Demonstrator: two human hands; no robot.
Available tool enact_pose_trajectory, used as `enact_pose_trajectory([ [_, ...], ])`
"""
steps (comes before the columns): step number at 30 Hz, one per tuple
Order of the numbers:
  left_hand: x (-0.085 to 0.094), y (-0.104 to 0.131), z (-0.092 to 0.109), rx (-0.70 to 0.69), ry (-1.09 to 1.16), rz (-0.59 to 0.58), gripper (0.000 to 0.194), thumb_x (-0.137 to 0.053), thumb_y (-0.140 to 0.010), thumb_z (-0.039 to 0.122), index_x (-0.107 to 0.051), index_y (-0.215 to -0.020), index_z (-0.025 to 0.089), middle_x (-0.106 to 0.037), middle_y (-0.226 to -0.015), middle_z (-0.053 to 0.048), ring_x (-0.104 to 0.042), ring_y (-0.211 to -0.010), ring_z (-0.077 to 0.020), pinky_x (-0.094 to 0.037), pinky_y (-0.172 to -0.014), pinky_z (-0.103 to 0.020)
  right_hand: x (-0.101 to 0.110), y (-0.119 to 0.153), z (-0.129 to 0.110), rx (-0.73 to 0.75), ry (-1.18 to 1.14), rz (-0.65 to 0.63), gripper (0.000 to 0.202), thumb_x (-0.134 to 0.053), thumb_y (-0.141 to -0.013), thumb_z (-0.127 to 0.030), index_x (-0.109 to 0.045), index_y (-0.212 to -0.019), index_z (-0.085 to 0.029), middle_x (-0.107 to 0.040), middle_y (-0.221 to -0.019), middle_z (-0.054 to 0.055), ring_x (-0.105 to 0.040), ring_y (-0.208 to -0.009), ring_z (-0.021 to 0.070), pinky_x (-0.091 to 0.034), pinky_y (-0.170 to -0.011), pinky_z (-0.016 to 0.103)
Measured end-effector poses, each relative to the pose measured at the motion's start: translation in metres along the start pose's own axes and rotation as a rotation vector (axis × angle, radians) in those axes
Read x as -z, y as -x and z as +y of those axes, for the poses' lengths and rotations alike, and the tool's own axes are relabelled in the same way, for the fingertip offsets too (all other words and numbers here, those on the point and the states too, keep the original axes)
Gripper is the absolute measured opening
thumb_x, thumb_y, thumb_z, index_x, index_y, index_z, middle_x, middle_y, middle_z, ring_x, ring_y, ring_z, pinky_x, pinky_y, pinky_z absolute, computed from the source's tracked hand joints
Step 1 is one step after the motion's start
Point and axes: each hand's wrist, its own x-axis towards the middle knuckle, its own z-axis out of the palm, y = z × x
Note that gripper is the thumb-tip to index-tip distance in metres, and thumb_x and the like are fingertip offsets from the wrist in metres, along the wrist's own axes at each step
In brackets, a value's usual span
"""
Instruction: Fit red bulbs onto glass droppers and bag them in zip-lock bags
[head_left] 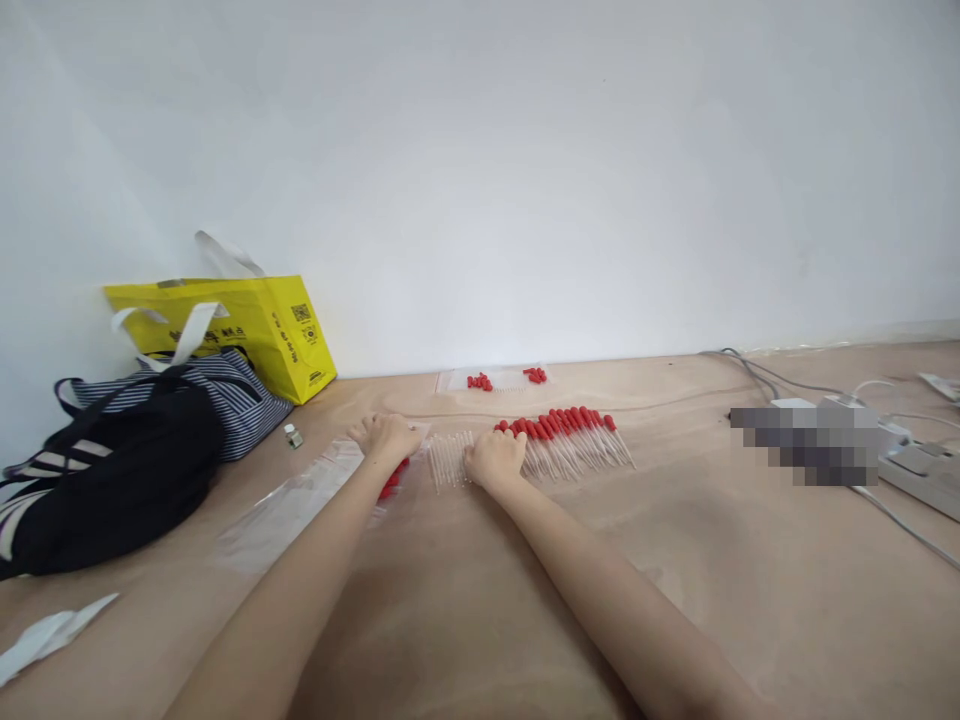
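My left hand [385, 437] is over a clear plastic bag [300, 503], its thumb and fingers spread and bent downward. Red caps [390, 485] show partly from under its wrist. To its right lies a row of thin white sticks [448, 463], side by side on the table. At the right end of that row is my right hand [496, 457], fingers curled down; their tips, and anything they pinch, are hidden. Just beyond it lies a slanting row of white sticks with red ends [574, 440], partly covered by this hand.
Near the wall, small red pieces [480, 382] lie on a clear sheet [510, 383]. A yellow bag [296, 340], a striped bag [244, 410], a black bag [142, 470] and a small bottle [293, 436] stand left. White paper [56, 640] lies front left; cables [911, 530] and a power strip [926, 485] right.
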Motion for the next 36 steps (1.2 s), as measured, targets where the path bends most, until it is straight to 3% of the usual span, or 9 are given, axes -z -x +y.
enact_pose_trajectory([
  [2,0.009,0.014,0.009,0.005,-0.050,0.044,0.020,-0.043,-0.074,0.024,-0.059,-0.067,0.014,-0.061,-0.087,-0.020,-0.047,-0.097,-0.0396,-0.028,-0.075,-0.056,-0.002,-0.001,-0.002,-0.007,-0.012,-0.007,0.031,-0.042,-0.077,-0.031,-0.066,-0.084,-0.012,-0.064,-0.090,0.017,-0.053,-0.089,0.0264,-0.025,-0.078,0.039],
  [5,0.019,0.046,0.022,-0.129,-0.062,0.029,0.022,-0.038,-0.081,0.026,-0.056,-0.086,0.015,-0.063,-0.086,-0.012,-0.055,-0.087,-0.0276,-0.035,-0.076,-0.041,-0.004,-0.001,-0.003,-0.023,-0.029,-0.012,0.029,-0.042,-0.077,-0.028,-0.066,-0.080,-0.013,-0.065,-0.085,0.016,-0.055,-0.086,0.0256,-0.026,-0.076,0.039],
  [8,0.020,0.081,0.026,-0.278,-0.048,-0.020,0.019,-0.037,-0.084,0.026,-0.053,-0.086,0.017,-0.064,-0.075,-0.005,-0.059,-0.075,-0.0216,-0.036,-0.075,-0.035,-0.003,-0.001,-0.004,-0.025,-0.041,-0.008,0.028,-0.041,-0.077,-0.026,-0.066,-0.077,-0.012,-0.065,-0.081,0.016,-0.056,-0.083,0.0254,-0.026,-0.076,0.039],
  [10,0.015,0.099,0.025,-0.420,0.024,-0.028,0.017,-0.038,-0.085,0.024,-0.053,-0.083,0.016,-0.064,-0.077,-0.005,-0.059,-0.076,-0.0214,-0.038,-0.073,-0.035,-0.001,0.001,-0.004,-0.014,-0.047,0.009,0.027,-0.041,-0.078,-0.025,-0.064,-0.078,-0.010,-0.064,-0.082,0.016,-0.055,-0.083,0.0257,-0.026,-0.076,0.039],
  [12,0.008,0.110,0.021,-0.479,0.147,-0.042,0.013,-0.042,-0.083,0.024,-0.053,-0.085,0.017,-0.064,-0.083,-0.005,-0.059,-0.079,-0.0211,-0.040,-0.071,-0.034,0.004,0.005,0.001,0.005,-0.054,0.044,0.028,-0.039,-0.079,-0.024,-0.062,-0.084,-0.008,-0.063,-0.086,0.017,-0.054,-0.086,0.0261,-0.026,-0.077,0.039],
  [16,-0.003,0.117,0.020,-0.493,0.378,-0.093,0.014,-0.046,-0.081,0.023,-0.057,-0.089,0.018,-0.064,-0.087,-0.004,-0.058,-0.081,-0.0184,-0.044,-0.069,-0.029,0.010,0.026,0.034,0.138,-0.097,0.105,0.024,-0.035,-0.084,-0.023,-0.055,-0.090,-0.011,-0.059,-0.092,0.012,-0.051,-0.089,0.0209,-0.029,-0.075,0.032],
  [20,-0.005,0.118,0.029,-0.497,0.388,-0.084,0.018,-0.045,-0.083,0.023,-0.062,-0.085,0.020,-0.064,-0.082,-0.004,-0.057,-0.079,-0.0184,-0.041,-0.072,-0.033,0.013,0.060,0.092,0.529,-0.298,0.178,0.022,-0.030,-0.085,-0.013,-0.051,-0.087,-0.015,-0.058,-0.082,0.006,-0.051,-0.075,0.0153,-0.031,-0.071,0.028],
  [24,-0.005,0.121,0.038,-0.513,0.321,-0.042,0.016,-0.049,-0.082,0.025,-0.064,-0.084,0.024,-0.064,-0.085,-0.002,-0.055,-0.084,-0.0197,-0.030,-0.081,-0.041,0.020,0.085,0.128,0.607,-0.307,0.120,0.035,-0.032,-0.081,-0.005,-0.049,-0.107,-0.020,-0.058,-0.089,0.005,-0.051,-0.077,0.0143,-0.032,-0.069,0.027],
  [36,-0.002,0.126,0.043,-0.568,0.337,0.014,0.015,-0.047,-0.083,0.024,-0.062,-0.081,0.023,-0.066,-0.077,0.001,-0.057,-0.079,-0.0179,-0.024,-0.086,-0.042,0.021,0.095,0.097,0.675,-0.315,0.087,0.029,-0.036,-0.084,-0.011,-0.052,-0.106,-0.020,-0.057,-0.084,0.004,-0.049,-0.075,0.0143,-0.029,-0.070,0.028],
])
